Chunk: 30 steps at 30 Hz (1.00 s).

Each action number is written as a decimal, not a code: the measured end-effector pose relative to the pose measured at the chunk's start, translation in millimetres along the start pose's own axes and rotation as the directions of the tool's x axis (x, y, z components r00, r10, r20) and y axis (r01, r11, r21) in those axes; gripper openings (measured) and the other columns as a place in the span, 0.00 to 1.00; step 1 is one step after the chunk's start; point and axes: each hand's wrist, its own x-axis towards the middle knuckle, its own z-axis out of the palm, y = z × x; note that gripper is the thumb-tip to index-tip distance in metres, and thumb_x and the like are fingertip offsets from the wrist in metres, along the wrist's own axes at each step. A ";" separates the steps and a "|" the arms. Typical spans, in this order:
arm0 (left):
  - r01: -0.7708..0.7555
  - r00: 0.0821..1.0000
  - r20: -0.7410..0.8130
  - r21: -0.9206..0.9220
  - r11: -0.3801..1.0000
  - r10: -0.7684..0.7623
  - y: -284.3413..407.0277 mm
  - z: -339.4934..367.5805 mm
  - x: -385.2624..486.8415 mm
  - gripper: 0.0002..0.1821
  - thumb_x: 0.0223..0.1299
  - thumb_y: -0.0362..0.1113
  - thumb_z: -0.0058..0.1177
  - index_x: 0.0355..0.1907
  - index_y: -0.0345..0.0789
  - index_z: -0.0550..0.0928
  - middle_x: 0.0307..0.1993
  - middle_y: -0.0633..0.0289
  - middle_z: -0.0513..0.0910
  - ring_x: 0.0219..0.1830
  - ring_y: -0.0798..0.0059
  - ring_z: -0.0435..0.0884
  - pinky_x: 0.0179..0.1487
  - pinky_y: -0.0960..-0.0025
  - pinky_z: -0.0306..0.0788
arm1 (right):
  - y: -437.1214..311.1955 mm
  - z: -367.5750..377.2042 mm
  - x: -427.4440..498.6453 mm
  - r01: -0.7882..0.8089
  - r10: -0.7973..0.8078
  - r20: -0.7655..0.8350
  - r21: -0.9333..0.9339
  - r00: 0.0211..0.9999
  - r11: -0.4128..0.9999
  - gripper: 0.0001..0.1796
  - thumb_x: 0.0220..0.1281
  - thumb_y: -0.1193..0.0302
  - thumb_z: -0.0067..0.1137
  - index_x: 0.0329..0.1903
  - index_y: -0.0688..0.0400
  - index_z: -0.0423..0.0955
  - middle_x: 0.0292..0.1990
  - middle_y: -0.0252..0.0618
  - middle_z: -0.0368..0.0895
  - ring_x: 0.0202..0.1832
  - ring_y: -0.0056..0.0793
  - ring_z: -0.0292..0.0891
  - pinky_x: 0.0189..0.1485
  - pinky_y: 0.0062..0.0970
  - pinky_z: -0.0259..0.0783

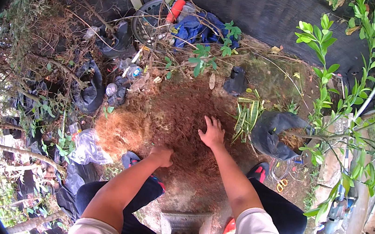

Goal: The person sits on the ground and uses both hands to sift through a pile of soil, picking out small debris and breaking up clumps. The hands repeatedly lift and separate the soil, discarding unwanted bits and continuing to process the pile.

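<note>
Dark reddish-brown loose fibre and crumbly material (188, 106) is spread on the ground before me. Over its right part is my right hand (213, 132), palm down with fingers spread and nothing held. My left hand (161, 156) is low at the near left edge of the spread, its fingers bent down; whether they hold any fibre is hidden. Just beyond and left of that hand lies a fluffy heap of lighter orange-brown fibre (120, 131), resembling coconut coir. Cut variegated snake plant leaves (247, 115) lie to the right of my right hand.
A black grow bag (266, 133) with a leafy plant stands at right. Yellow-handled scissors (281, 185) lie near my right foot. Clear plastic (89, 145) and dry branches crowd the left. A round basket (143, 20) and blue plastic sheeting (198, 29) sit at the back.
</note>
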 end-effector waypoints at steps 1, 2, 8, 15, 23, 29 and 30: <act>0.043 0.999 0.030 0.013 0.999 -0.044 1.3 -10.5 9.3 0.34 0.60 0.55 0.62 0.66 0.42 0.76 0.58 0.48 0.83 0.61 0.51 0.81 0.62 0.52 0.77 | 2.7 -2.7 10.0 0.050 -0.051 0.013 0.020 0.999 0.999 0.45 0.64 0.48 0.64 0.80 0.36 0.53 0.80 0.38 0.52 0.81 0.48 0.46 0.75 0.64 0.56; 0.098 0.994 0.039 0.022 0.995 -0.099 0.0 -21.4 16.1 0.32 0.62 0.54 0.61 0.66 0.42 0.77 0.58 0.48 0.83 0.61 0.52 0.82 0.62 0.52 0.77 | 4.8 -5.2 19.3 0.084 -0.086 0.044 0.026 0.995 0.996 0.46 0.63 0.47 0.65 0.80 0.34 0.53 0.80 0.38 0.51 0.81 0.48 0.45 0.76 0.64 0.56; 0.086 0.991 -0.095 -0.135 0.987 -0.099 -4.6 -65.0 38.6 0.28 0.64 0.51 0.58 0.64 0.43 0.78 0.57 0.52 0.83 0.60 0.52 0.82 0.61 0.52 0.78 | 4.2 -4.1 45.4 0.139 -0.105 0.287 -0.100 0.952 0.985 0.47 0.59 0.45 0.68 0.79 0.29 0.55 0.81 0.33 0.50 0.82 0.49 0.43 0.77 0.63 0.56; 0.049 0.943 -0.309 -0.243 0.969 -0.125 7.8 -68.9 72.5 0.35 0.61 0.52 0.61 0.70 0.45 0.72 0.65 0.49 0.76 0.65 0.49 0.78 0.65 0.50 0.74 | 15.1 4.5 52.8 0.137 -0.124 0.237 -0.041 0.964 0.990 0.43 0.58 0.47 0.71 0.75 0.29 0.63 0.76 0.33 0.59 0.81 0.51 0.46 0.74 0.63 0.60; 0.025 0.923 -0.314 -0.528 0.849 -0.223 16.5 -48.6 132.7 0.47 0.58 0.54 0.63 0.77 0.38 0.63 0.69 0.42 0.73 0.71 0.46 0.70 0.72 0.52 0.68 | 4.2 -3.7 58.5 0.101 -0.069 0.279 -0.103 0.958 0.989 0.47 0.52 0.47 0.75 0.76 0.29 0.63 0.76 0.34 0.58 0.80 0.48 0.49 0.73 0.67 0.59; 0.128 0.937 -0.180 -0.620 0.774 -0.300 20.0 -42.6 141.1 0.50 0.54 0.54 0.65 0.78 0.41 0.62 0.71 0.50 0.71 0.73 0.51 0.69 0.76 0.50 0.62 | -19.3 6.6 58.1 0.005 0.041 0.286 -0.159 0.957 0.987 0.52 0.46 0.53 0.82 0.75 0.32 0.64 0.72 0.33 0.59 0.78 0.45 0.48 0.73 0.68 0.58; 0.114 0.944 -0.168 -0.644 0.757 -0.285 17.1 -43.4 140.3 0.50 0.53 0.54 0.66 0.78 0.42 0.62 0.71 0.50 0.72 0.73 0.51 0.69 0.76 0.48 0.62 | -19.4 6.9 58.4 0.027 0.014 0.280 -0.144 0.960 0.989 0.52 0.45 0.54 0.82 0.75 0.33 0.64 0.71 0.34 0.60 0.78 0.44 0.50 0.73 0.68 0.58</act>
